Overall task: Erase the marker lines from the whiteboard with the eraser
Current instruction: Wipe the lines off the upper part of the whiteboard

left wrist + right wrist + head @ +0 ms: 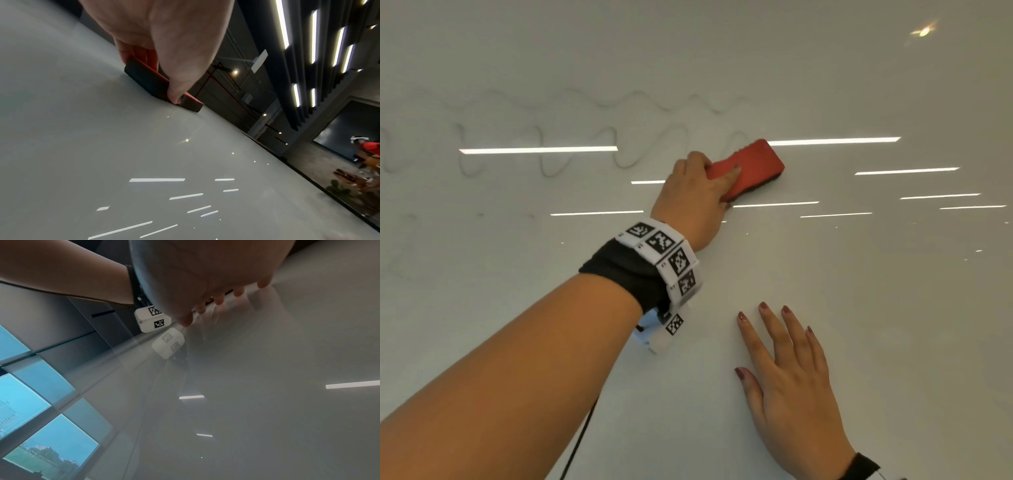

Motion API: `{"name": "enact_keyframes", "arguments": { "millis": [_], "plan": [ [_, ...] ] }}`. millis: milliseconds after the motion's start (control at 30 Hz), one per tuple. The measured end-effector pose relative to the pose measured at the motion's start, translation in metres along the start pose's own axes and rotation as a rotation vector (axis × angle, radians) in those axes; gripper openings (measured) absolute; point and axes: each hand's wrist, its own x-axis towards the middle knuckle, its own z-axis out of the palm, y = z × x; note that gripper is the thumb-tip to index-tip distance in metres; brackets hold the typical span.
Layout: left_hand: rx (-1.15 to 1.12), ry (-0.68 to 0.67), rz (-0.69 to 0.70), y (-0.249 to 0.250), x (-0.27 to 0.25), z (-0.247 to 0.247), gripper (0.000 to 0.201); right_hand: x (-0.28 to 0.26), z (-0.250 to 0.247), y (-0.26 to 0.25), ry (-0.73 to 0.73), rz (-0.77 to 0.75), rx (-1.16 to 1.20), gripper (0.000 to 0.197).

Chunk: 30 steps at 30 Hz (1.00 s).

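A red eraser (751, 166) with a dark felt underside (148, 81) lies flat on the glossy whiteboard (859, 308). My left hand (698, 192) grips its near end, thumb along one side and fingers over the top. Faint grey wavy marker lines (551, 150) run across the board to the left of the eraser, with a fainter wave (619, 99) above them. My right hand (787, 370) lies flat on the board below the eraser, fingers straight and spread, holding nothing.
Ceiling lights reflect as bright streaks (537, 150) on the board. The board's dark edge (308, 178) shows in the left wrist view, with a person in red (370, 147) far behind. Windows (41, 402) show in the right wrist view.
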Motion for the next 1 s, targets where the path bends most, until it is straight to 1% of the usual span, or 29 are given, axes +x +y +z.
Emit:
{"name": "enact_keyframes", "arguments": {
  "millis": [200,367,567,733,867,1000],
  "plan": [
    [0.024,0.027,-0.125,-0.031,0.04,-0.017,0.053,-0.001,-0.003,0.002,-0.022,-0.003,-0.014,0.057],
    [0.019,0.034,-0.179,-0.03,0.048,-0.016,0.054,-0.002,-0.001,0.002,-0.026,0.002,-0.024,0.056],
    [-0.01,0.024,-0.133,-0.022,0.02,-0.01,0.054,-0.001,-0.004,0.001,-0.015,-0.006,-0.009,0.056],
    [-0.004,0.006,-0.083,-0.005,0.002,0.0,0.054,0.021,-0.011,0.006,0.046,-0.005,-0.038,0.058],
    [0.044,0.007,-0.067,-0.002,0.017,-0.002,0.054,0.042,-0.02,0.011,0.066,0.006,-0.069,0.058],
    [0.045,0.032,-0.129,-0.013,0.049,-0.011,0.054,0.052,-0.026,0.018,0.094,0.018,-0.085,0.058]
  ]
}}
